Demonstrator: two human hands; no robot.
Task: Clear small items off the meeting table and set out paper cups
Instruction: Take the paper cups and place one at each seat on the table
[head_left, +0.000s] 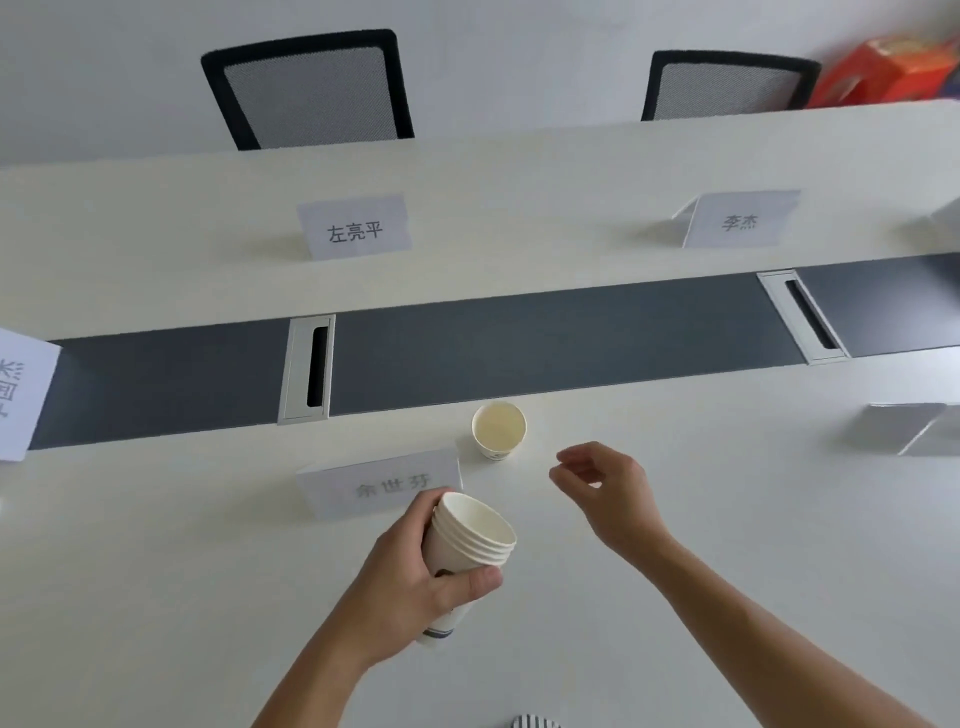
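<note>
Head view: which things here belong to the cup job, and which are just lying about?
Part of the job:
- stack of paper cups, held in the left hand
- single paper cup, standing on the table
- right hand, empty

Lying about:
- name cards, e.g. the nearest one
- two chairs
- orange box

Bright, even, diffuse illumination with no single evident source; the white table (675, 519) is pale and low in contrast, without hard glare. Soft, faint shadows lie just beside the single paper cup (498, 431) and under the left hand (415, 571) and right hand (608, 493). Wide-angle distortion bows the table's dark centre strip (519, 353) and tilts the chairs (311, 88) beyond it. Detail is slightly soft overall; the orange box (883, 73) at the table's far right end is blurred.
</note>
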